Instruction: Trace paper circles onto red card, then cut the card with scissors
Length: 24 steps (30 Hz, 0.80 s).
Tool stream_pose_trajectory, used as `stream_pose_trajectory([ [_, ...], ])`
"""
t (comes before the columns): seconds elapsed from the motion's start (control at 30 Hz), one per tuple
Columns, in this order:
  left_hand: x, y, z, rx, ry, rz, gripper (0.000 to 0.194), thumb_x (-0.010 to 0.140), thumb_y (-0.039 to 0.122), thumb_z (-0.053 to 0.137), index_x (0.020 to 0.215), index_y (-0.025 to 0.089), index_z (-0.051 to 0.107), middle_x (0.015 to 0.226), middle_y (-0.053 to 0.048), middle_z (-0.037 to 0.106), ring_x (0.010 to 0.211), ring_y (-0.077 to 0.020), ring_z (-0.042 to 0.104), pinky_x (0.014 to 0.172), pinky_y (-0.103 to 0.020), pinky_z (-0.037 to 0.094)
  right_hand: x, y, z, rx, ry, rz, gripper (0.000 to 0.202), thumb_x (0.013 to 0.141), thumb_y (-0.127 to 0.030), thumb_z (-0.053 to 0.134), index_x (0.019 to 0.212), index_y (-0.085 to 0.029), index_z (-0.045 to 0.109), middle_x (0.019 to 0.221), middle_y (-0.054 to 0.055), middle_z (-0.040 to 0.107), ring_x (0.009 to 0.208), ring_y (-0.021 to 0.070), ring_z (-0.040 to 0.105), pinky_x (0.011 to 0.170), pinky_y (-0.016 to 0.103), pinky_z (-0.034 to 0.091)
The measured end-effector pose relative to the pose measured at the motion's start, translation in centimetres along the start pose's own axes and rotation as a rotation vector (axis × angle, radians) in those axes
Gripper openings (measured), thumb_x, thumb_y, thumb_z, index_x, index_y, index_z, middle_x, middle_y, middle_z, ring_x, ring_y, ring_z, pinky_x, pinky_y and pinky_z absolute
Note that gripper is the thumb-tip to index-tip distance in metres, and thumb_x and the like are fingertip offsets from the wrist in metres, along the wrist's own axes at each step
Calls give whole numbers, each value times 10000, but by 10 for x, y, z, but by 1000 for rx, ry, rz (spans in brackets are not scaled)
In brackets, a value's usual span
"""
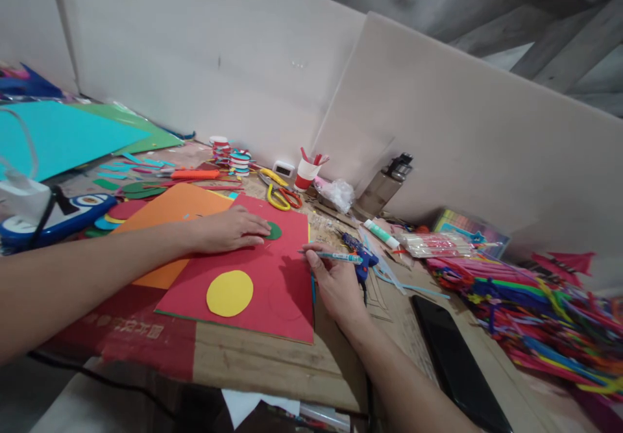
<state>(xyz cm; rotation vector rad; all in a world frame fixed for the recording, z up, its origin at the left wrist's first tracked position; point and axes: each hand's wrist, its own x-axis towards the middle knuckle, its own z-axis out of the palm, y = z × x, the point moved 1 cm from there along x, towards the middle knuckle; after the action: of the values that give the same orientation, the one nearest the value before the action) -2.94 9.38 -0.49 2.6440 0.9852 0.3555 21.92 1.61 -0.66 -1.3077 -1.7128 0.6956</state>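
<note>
My left hand (232,228) lies flat on a sheet of red paper (277,267), fingers stretched out, with its fingertips at the edge of a small green paper circle (273,230). My right hand (338,284) is closed around a pen (335,257) whose tip points left, over the right edge of the red sheet. A larger yellow paper circle (230,293) rests on the lower part of that sheet. To its right a faint round outline shows on the red paper. Orange paper (170,215) sticks out from under the red sheet and my left forearm.
Yellow-handled scissors (277,198) and a paper cup (306,174) stand behind the sheet. A blue glue gun (363,258), a glue stick (381,233) and a black phone (455,361) are on the right. Colourful pipe cleaners (530,316) pile up at far right, blue paper (63,136) at left.
</note>
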Motion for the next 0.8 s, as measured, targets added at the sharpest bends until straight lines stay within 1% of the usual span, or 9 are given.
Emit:
stream_pose_trajectory([
  [0.1, -1, 1, 0, 20, -34, -7, 405, 994, 412, 433, 1307, 263, 643, 1398, -38, 610, 1295, -225, 536, 1098, -344, 334, 0, 3, 1, 20, -5, 10, 321, 900, -462, 556, 966, -189, 712, 935, 79, 746, 878, 231, 678, 772, 345, 519],
  [0.27, -2, 2, -1, 36, -53, -25, 415, 993, 411, 440, 1328, 254, 628, 1407, -48, 602, 1300, -237, 532, 1096, -361, 337, -1, 10, 1, 61, -7, 26, 313, 908, -464, 566, 1000, -201, 709, 953, 73, 742, 867, 226, 677, 762, 340, 524],
  [0.4, -2, 2, 1, 2, -35, -25, 398, 983, 397, 466, 1310, 253, 642, 1414, -58, 594, 1307, -239, 529, 1102, -368, 347, -1, 8, 0, 52, -5, 29, 308, 911, -458, 562, 990, -201, 710, 934, 71, 739, 830, 219, 671, 738, 335, 512],
  [0.53, -1, 0, 3, -10, -19, -14, 389, 985, 386, 464, 1302, 254, 647, 1421, -57, 588, 1308, -234, 529, 1105, -368, 353, 0, 7, 1, 59, 5, 39, 303, 908, -448, 564, 988, -195, 709, 944, 76, 737, 848, 221, 669, 748, 333, 509],
  [0.67, 0, -5, 7, -1, -3, -14, 380, 986, 379, 461, 1287, 250, 655, 1407, -52, 602, 1300, -233, 539, 1099, -369, 362, 1, 7, 0, 59, 18, 55, 305, 900, -441, 571, 984, -181, 708, 946, 80, 736, 860, 220, 669, 776, 337, 506],
  [0.8, 1, -8, 10, 24, 8, -2, 382, 993, 378, 447, 1289, 248, 650, 1397, -43, 611, 1291, -231, 545, 1096, -368, 365, 1, 8, 0, 42, 15, 80, 322, 896, -450, 564, 986, -175, 704, 936, 82, 731, 837, 220, 663, 758, 339, 502],
])
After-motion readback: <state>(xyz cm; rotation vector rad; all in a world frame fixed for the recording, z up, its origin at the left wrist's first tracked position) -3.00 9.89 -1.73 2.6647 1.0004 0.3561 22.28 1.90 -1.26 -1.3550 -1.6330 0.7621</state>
